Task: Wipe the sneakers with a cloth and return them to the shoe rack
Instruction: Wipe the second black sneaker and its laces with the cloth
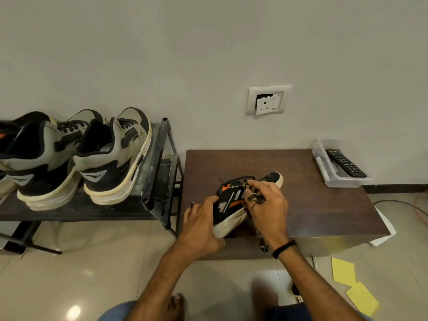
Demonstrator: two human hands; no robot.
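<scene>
Left hand (199, 225) curled round heel and pale sole of black sneaker (228, 200), gripping it. Right hand (268, 205) closed on small bunched cloth (254, 196), dark with yellow, pressed against upper side of sneaker near laces. Sneaker tilted on dark table (324, 205), heel at front edge, toe pointing away toward wall. Shoe rack (157, 158) just beside table on left, grey-black pair (111, 156) standing on top shelf. Remote (346, 162) in clear tray (340, 180) at far right table corner.
</scene>
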